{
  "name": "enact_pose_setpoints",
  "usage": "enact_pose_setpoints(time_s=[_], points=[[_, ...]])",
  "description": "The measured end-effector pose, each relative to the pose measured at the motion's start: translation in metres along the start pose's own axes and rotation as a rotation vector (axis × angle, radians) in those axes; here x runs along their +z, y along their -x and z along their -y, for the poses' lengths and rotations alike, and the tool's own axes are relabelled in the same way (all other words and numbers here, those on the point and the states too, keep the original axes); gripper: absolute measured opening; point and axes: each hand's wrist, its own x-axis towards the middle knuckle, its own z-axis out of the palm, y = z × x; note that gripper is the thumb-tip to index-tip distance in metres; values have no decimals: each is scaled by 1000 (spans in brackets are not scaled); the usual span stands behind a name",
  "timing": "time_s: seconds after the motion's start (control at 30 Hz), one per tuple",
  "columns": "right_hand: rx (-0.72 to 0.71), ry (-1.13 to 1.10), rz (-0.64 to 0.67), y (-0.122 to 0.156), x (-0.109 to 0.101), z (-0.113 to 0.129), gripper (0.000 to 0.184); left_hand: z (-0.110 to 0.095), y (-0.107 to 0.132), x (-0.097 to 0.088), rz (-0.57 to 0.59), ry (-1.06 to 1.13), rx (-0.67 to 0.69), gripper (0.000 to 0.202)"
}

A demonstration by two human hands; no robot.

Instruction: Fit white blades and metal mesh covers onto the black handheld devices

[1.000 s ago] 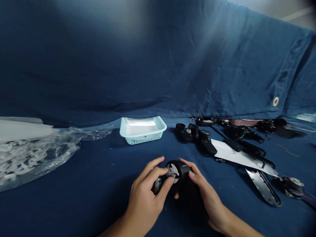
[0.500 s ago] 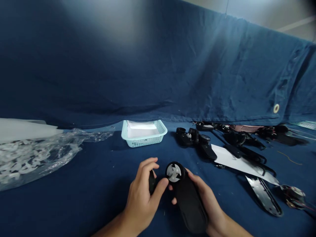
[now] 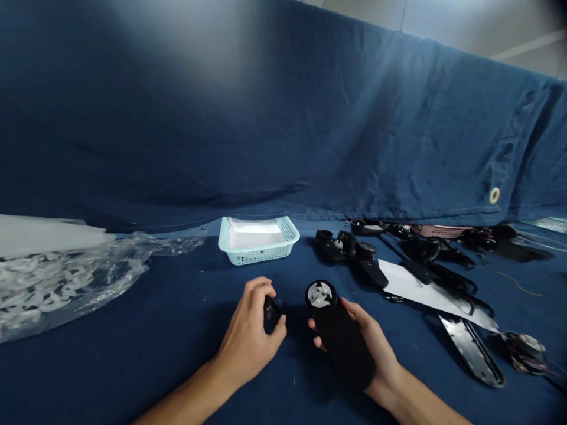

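Observation:
My right hand is wrapped round a long black cylinder-shaped body, tilted with its far end up, where a white finned rotor shows. My left hand is closed on a small black round part, held just above the blue cloth, a hand's width left of the cylinder.
A pale green basket holding white sheets stands behind the hands. Black parts, a white sheet, a flat black plate and a small motor lie at the right. Crumpled clear plastic lies left. A blue cloth wall hangs behind.
The small black part has come away from the cylinder's end in my left hand, which moved left. My right hand turned the cylinder so its rotor end faces up.

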Motion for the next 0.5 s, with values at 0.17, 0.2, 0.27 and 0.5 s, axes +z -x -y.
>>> enact_pose_setpoints(time_s=[0.17,0.2,0.27,0.5], points=[[-5,3,-26,-3,0,5,40,9,-3,2,95,-9,18,21],[-3,2,-34,-4,-1,5,39,11,-3,2,126,-24,15,22],[-6,2,-44,-6,-3,6,38,15,-3,3,159,-67,-2,29],[-6,20,-33,-5,-5,4,40,17,-6,1,171,-192,-25,35]])
